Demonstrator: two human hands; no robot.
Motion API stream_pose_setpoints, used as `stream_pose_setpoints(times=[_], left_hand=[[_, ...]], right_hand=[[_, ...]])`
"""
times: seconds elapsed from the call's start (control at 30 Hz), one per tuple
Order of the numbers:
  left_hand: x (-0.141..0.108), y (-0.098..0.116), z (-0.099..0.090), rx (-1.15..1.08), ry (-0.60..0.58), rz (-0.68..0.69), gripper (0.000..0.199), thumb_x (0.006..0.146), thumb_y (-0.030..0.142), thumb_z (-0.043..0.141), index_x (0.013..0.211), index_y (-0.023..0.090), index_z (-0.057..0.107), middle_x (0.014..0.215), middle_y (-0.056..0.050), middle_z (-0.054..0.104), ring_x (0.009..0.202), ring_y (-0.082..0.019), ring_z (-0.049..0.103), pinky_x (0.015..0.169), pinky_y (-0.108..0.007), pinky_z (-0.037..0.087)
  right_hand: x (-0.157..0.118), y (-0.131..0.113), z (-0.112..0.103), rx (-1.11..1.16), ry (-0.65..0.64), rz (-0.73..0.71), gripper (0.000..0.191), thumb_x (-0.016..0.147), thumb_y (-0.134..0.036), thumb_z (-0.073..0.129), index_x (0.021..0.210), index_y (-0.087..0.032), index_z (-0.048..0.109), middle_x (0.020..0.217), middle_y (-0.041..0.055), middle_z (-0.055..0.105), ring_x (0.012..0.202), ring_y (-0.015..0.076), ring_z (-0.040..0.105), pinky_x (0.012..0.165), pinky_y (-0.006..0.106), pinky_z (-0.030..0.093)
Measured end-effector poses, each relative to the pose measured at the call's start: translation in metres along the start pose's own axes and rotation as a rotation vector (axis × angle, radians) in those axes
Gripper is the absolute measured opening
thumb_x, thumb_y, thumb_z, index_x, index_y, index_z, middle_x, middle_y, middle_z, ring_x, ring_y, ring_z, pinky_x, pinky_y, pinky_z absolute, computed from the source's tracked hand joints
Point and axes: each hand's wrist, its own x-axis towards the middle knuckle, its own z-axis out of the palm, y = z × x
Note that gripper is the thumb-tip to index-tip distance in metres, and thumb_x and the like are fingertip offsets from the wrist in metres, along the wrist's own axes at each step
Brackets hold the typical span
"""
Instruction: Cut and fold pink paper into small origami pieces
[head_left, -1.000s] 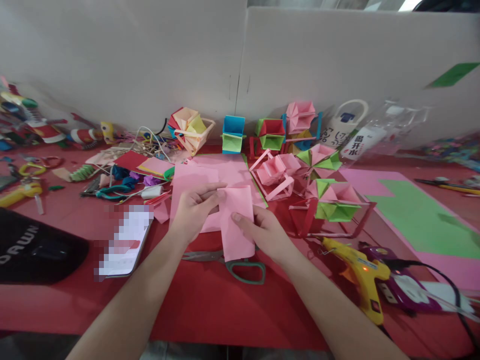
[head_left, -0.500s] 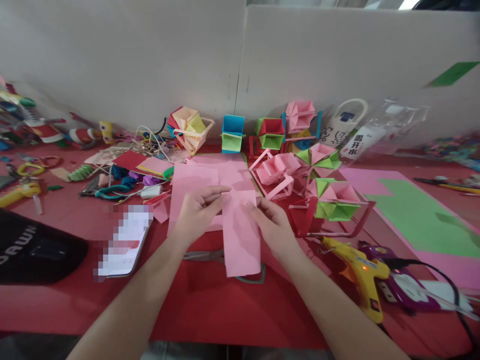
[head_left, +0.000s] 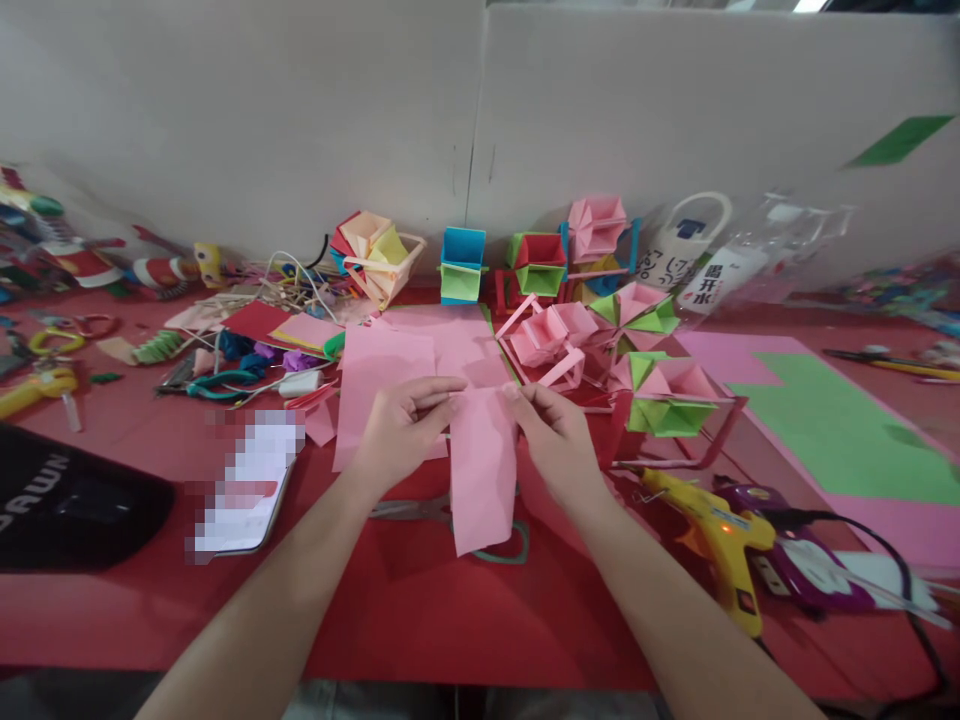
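A strip of pink paper hangs between my two hands, its lower end toward me. My left hand pinches the upper left corner, and my right hand pinches the upper right corner. Under the strip lies a pair of scissors on the red table; part of the blades and one grey-green handle loop show, the rest is covered. Behind my hands, larger pink paper sheets lie flat.
Folded paper wheels on stands fill the right and back. A yellow glue gun with a lit lamp lies at right beside a purple power strip. At left are a phone, a black cup and craft scraps.
My right hand has moved up from the strip's side to its top right corner. The strip's lower end has swung slightly. My left hand stays at the top left.
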Motion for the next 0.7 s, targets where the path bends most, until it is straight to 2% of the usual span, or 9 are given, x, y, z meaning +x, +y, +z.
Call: stream_pose_setpoints(times=[0.07,0.23,0.37,0.5,0.7], left_hand=[[0.0003,-0.0008,0.0002,-0.006,-0.01,0.003,0.029,0.08,0.031,0.07,0.103,0.015,0.075,0.089,-0.006,0.078,0.075,-0.018,0.071,0.062,-0.024,0.059],[0.0014,-0.0032,0.0001,-0.031,-0.047,-0.001,0.03,0.079,0.032,0.072,0.103,0.015,0.075,0.087,-0.006,0.078,0.073,-0.017,0.07,0.063,-0.024,0.059],[0.001,-0.0035,0.0001,-0.023,-0.06,0.005,0.027,0.079,0.031,0.072,0.101,0.016,0.075,0.082,-0.005,0.077,0.067,-0.015,0.068,0.059,-0.022,0.056],[-0.0004,-0.0033,0.0008,-0.045,-0.1,-0.026,0.027,0.08,0.031,0.071,0.102,0.017,0.075,0.087,-0.005,0.077,0.073,-0.016,0.07,0.06,-0.023,0.057],[-0.0006,-0.0049,0.0011,-0.088,-0.152,-0.074,0.028,0.08,0.033,0.072,0.103,0.017,0.074,0.088,-0.005,0.077,0.069,-0.017,0.07,0.061,-0.027,0.06]], right_hand=[[0.0005,0.0004,-0.0009,-0.023,0.014,-0.035,0.038,0.09,-0.044,0.061,0.064,-0.019,0.051,0.06,-0.0039,0.043,0.058,0.0107,0.039,0.055,0.025,0.032],[0.0015,-0.0013,-0.0027,-0.001,0.057,-0.048,0.025,0.086,-0.037,0.067,0.072,-0.017,0.063,0.065,-0.002,0.053,0.062,0.0115,0.044,0.059,0.026,0.035],[0.0006,-0.0032,-0.0034,0.015,0.086,-0.05,0.033,0.086,-0.038,0.068,0.062,-0.018,0.058,0.059,-0.0037,0.046,0.057,0.0103,0.038,0.055,0.026,0.031],[-0.0003,-0.0033,-0.0043,-0.013,0.109,-0.058,0.043,0.088,-0.04,0.065,0.056,-0.018,0.047,0.056,-0.0046,0.036,0.056,0.01,0.033,0.054,0.027,0.028],[0.0004,-0.0021,-0.005,-0.064,0.113,-0.078,0.034,0.086,-0.039,0.067,0.062,-0.017,0.057,0.06,-0.0032,0.043,0.059,0.0105,0.037,0.056,0.026,0.031]])
